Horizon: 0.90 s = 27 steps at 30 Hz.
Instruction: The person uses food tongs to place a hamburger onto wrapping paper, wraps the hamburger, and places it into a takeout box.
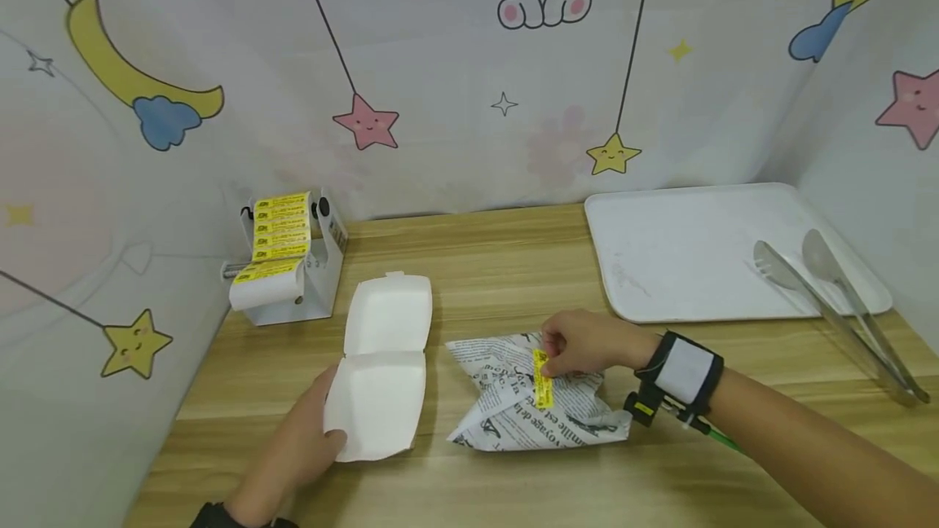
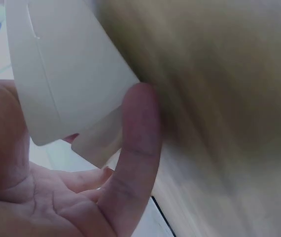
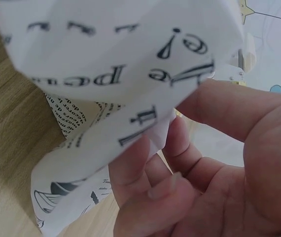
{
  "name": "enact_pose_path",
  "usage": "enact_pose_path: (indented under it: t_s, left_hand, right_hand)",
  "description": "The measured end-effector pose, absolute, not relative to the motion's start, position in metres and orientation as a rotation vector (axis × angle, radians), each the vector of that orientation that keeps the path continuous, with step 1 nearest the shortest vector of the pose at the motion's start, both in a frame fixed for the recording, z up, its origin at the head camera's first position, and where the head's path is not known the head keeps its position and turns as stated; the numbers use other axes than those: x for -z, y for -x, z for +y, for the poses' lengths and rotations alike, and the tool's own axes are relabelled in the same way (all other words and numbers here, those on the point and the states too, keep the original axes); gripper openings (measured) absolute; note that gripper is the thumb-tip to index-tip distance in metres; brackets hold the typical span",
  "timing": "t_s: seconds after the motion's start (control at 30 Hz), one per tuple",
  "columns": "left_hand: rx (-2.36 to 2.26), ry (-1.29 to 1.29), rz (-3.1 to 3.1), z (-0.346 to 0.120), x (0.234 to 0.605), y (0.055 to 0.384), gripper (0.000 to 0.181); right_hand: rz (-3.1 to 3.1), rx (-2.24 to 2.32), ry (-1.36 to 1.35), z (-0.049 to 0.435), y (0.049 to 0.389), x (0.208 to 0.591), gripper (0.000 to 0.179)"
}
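My left hand (image 1: pixel 311 434) grips a white clamshell takeout box (image 1: pixel 377 402) by its left side, thumb over the near corner. The box is unfolded with its lid laid back, and its inside is bare. In the left wrist view, fingers (image 2: pixel 140 123) curl around the box wall (image 2: pixel 76 74). To the right of the box lies a newspaper-print paper packet (image 1: pixel 506 398) with pointed corners and a yellow label (image 1: pixel 543 389) on top. My right hand (image 1: pixel 590 341) pinches the packet's paper beside the label's upper end. The right wrist view shows fingertips (image 3: pixel 135 153) at a paper fold (image 3: pixel 101 113); the packet's contents are hidden.
A label dispenser (image 1: pixel 323 275) with a roll of yellow labels (image 1: pixel 281 226) stands at the back left. At the back right lies a white tray (image 1: pixel 682 259), with metal tongs (image 1: pixel 844 308) resting across its right edge. A printed curtain (image 1: pixel 455 63) borders the wooden table (image 1: pixel 469 259).
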<state>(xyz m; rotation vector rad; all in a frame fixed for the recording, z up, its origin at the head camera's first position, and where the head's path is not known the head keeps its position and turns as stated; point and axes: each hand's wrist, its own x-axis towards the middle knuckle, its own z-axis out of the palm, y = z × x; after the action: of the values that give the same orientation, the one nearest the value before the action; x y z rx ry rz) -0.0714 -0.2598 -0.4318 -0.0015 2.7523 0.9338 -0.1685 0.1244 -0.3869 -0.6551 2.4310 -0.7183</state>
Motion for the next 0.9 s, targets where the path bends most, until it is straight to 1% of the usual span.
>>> enact_pose_path:
  t_s: [0.13, 0.2, 0.23, 0.37, 0.43, 0.47, 0.73, 0.9]
  left_hand:
    - [-0.943, 0.015, 2.744, -0.252, 0.437, 0.056, 0.087]
    - [-0.930, 0.008, 2.760, -0.247, 0.438, 0.049, 0.087]
    - [-0.922, -0.005, 2.771, -0.245, 0.439, 0.045, 0.088]
    - [-0.925, -0.039, 2.775, -0.236, 0.437, 0.035, 0.090]
    - [-0.952, -0.047, 2.759, -0.234, 0.437, 0.032, 0.091]
    - [-0.963, -0.044, 2.752, -0.233, 0.436, 0.031, 0.090]
    - [-0.991, -0.002, 2.734, -0.232, 0.435, 0.028, 0.089]
    - [-0.964, -0.007, 2.750, -0.231, 0.434, 0.027, 0.088]
  right_hand:
    - [2.431, 0.712, 0.638, 0.123, 0.168, 0.385, 0.023]
    - [2.425, 0.719, 0.607, 0.122, 0.167, 0.385, 0.025]
    - [2.424, 0.721, 0.596, 0.122, 0.167, 0.385, 0.031]
    - [2.413, 0.728, 0.582, 0.120, 0.168, 0.384, 0.072]
    - [2.400, 0.711, 0.601, 0.119, 0.170, 0.385, 0.084]
    - [2.385, 0.704, 0.616, 0.119, 0.172, 0.385, 0.085]
    - [2.384, 0.532, 0.707, 0.115, 0.185, 0.385, 0.058]
    - [2.408, 0.511, 0.699, 0.112, 0.183, 0.382, 0.046]
